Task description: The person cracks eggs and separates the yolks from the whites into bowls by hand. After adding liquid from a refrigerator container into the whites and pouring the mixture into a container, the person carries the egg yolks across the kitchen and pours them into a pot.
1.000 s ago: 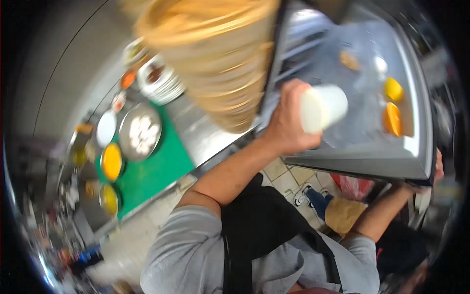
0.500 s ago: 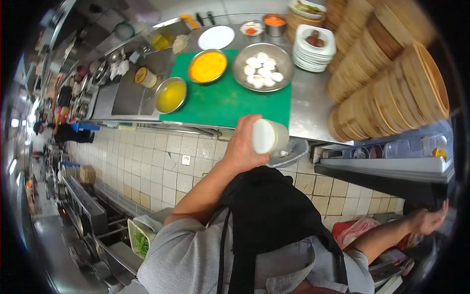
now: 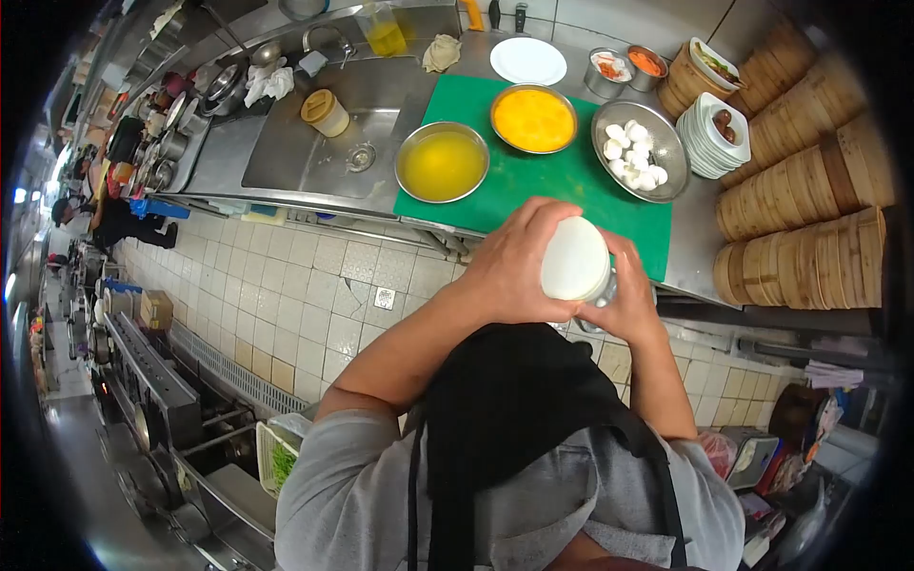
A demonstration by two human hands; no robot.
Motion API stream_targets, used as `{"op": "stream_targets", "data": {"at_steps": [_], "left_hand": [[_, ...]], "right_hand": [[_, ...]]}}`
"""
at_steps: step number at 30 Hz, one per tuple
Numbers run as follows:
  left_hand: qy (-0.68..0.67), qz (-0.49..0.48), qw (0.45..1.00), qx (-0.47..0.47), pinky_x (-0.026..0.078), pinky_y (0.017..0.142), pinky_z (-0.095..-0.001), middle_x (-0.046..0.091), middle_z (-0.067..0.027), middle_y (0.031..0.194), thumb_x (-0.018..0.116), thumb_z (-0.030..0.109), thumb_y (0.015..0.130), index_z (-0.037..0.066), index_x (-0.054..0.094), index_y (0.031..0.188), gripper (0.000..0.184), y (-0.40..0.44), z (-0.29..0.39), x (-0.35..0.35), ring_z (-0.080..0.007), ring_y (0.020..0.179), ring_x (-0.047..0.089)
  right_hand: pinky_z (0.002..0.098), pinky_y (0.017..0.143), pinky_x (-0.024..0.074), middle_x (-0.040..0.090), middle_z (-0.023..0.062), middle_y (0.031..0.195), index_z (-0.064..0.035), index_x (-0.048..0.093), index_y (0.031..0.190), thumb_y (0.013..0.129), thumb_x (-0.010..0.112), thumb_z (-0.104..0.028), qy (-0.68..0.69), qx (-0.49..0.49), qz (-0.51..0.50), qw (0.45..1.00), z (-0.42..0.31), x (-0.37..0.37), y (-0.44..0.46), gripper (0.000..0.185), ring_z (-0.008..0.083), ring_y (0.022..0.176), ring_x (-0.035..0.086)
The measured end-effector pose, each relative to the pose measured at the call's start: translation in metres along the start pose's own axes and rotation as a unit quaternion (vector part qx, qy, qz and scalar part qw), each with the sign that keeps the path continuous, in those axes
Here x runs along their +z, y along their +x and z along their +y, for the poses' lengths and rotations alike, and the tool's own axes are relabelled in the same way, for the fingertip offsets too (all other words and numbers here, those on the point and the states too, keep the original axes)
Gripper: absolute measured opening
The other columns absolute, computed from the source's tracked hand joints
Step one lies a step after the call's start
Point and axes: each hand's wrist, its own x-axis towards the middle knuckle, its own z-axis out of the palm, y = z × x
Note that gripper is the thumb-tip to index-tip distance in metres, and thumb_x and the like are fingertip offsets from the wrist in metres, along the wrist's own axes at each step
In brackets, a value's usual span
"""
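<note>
My left hand (image 3: 519,259) wraps around the left side of a jar with a white lid (image 3: 575,257), held over the front edge of the counter. On the jar's other side, my right hand (image 3: 630,297) is closed around it too. Beyond my hands lies a green cutting board (image 3: 533,195). On it stand a metal bowl of clear yellow liquid (image 3: 443,164), a metal bowl of thicker orange-yellow liquid (image 3: 534,119) and a metal colander (image 3: 659,194) with several white rounded pieces resembling peeled eggs. The jar's contents are hidden.
Stacked bamboo steamers (image 3: 800,271) and white plates (image 3: 706,143) stand at the right. At the left is a steel sink (image 3: 286,157) with a lidded container (image 3: 325,112) in it. A white plate (image 3: 528,61) lies behind the board. Another person (image 3: 129,224) stands far left.
My right hand has come from the far right to the jar and now grips it with my left. The open fridge drawer at the right is now shut. My view has shifted.
</note>
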Motion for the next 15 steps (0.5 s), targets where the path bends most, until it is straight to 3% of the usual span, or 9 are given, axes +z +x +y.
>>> {"op": "stream_targets", "data": {"at_steps": [2,6,9,11,12,13,15], "left_hand": [[0.024,-0.017,0.999,0.022,0.044,0.097,-0.043,0.049,-0.0197,0.125,0.085,0.024,0.053,0.006,0.043,0.132,0.091,0.003,-0.001,-0.022,-0.0378,0.115,0.052],[0.043,-0.019,0.994,0.101,0.045,0.094,-0.0425,0.05,-0.0194,0.122,0.084,0.023,0.052,0.006,0.046,0.13,0.088,0.011,-0.01,-0.051,-0.0371,0.112,0.054],[-0.016,-0.033,0.995,0.091,0.045,0.095,-0.0419,0.051,-0.0187,0.122,0.084,0.024,0.052,0.006,0.046,0.13,0.089,0.021,-0.02,-0.062,-0.0354,0.111,0.054],[-0.029,-0.008,0.995,0.097,0.044,0.096,-0.0413,0.05,-0.0181,0.122,0.084,0.026,0.053,0.005,0.045,0.13,0.089,0.025,-0.028,-0.066,-0.0339,0.112,0.054],[-0.036,0.025,0.994,0.1,0.043,0.096,-0.0407,0.049,-0.0175,0.123,0.083,0.027,0.054,0.003,0.045,0.131,0.089,0.027,-0.031,-0.067,-0.0324,0.113,0.053],[-0.036,0.021,0.994,0.104,0.043,0.096,-0.0407,0.049,-0.0175,0.123,0.083,0.027,0.054,0.003,0.045,0.131,0.089,0.029,-0.035,-0.066,-0.0324,0.113,0.053],[-0.095,0.087,0.987,0.094,0.04,0.099,-0.0402,0.048,-0.017,0.124,0.083,0.03,0.056,0.001,0.045,0.13,0.088,0.032,-0.042,-0.064,-0.0301,0.116,0.049]], "right_hand": [[0.0473,0.1,0.041,0.052,0.0187,0.129,-0.0024,0.04,0.134,0.053,0.092,-0.033,0.065,-0.03,0.022,0.997,0.007,0.028,0.011,0.102,0.0394,0.118,0.051],[0.046,0.103,0.0397,0.049,0.0198,0.133,-0.0012,0.039,0.135,0.055,0.093,-0.035,0.159,-0.005,0.03,0.987,-0.011,0.048,0.03,0.102,0.038,0.123,0.049],[0.0439,0.107,0.0372,0.045,0.0198,0.14,-0.0008,0.034,0.14,0.055,0.093,-0.039,0.186,-0.011,0.04,0.982,-0.009,0.047,0.044,0.111,0.0351,0.128,0.046],[0.0429,0.109,0.0347,0.041,0.0191,0.144,-0.0014,0.029,0.145,0.054,0.093,-0.045,0.239,-0.016,-0.012,0.971,0.0,0.035,0.053,0.119,0.0316,0.132,0.044],[0.042,0.109,0.0349,0.042,0.0165,0.143,-0.0017,0.029,0.146,0.055,0.09,-0.053,0.33,0.015,-0.008,0.944,0.011,0.04,0.054,0.121,0.0281,0.131,0.044],[0.042,0.109,0.0349,0.042,0.0165,0.143,-0.0017,0.029,0.146,0.055,0.09,-0.053,0.328,0.015,-0.002,0.945,0.018,0.04,0.054,0.121,0.0281,0.131,0.044],[0.0409,0.108,0.0362,0.042,0.0141,0.142,-0.0021,0.03,0.146,0.06,0.085,-0.059,0.562,0.153,-0.024,0.812,0.026,0.043,0.055,0.117,0.027,0.129,0.046]]}}
